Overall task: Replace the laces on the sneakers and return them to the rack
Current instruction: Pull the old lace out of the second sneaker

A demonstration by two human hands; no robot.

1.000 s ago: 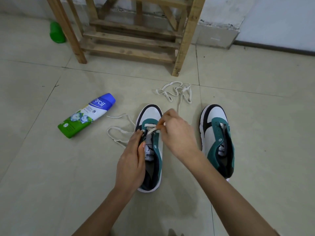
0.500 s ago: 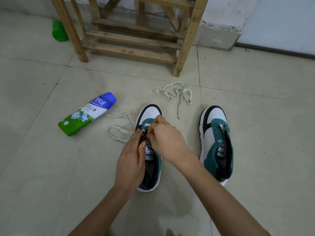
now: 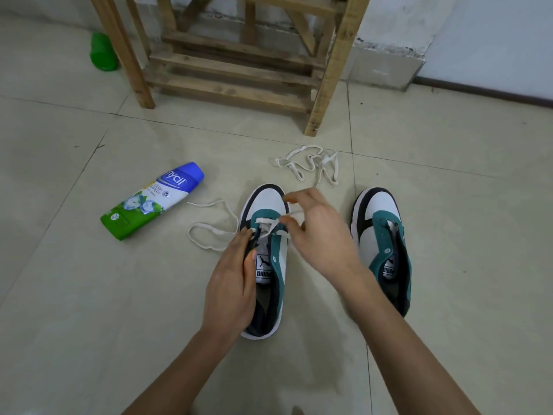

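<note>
**On the floor [image 3: 89, 310] before the rack [image 3: 335, 70]: lacing barely begun**

The sneaker [image 3: 269, 202] being worked on lies toe toward the rack, between the two hands. Its lace [image 3: 264, 220] crosses only the lowest eyelets near the toe. One end trails in a loop on the tiles to the left, and the eyelets further up show bare.

The left hand [image 3: 236, 274] grips the sneaker's left side, fingers curled over the eyelet edge to hold it steady. The right hand [image 3: 320, 235] is raised just above the toe, fingertips pinching the lace's other end and drawing it up and to the right.

The other sneaker [image 3: 377, 217] sits apart on the right with no lace at all. A spare lace [image 3: 311, 164] lies tangled on the tiles between the shoes and the rack, presumably meant for it.

By my reckoning most of the job remains: finish this sneaker, lace the second, then put both on the rack.
</note>
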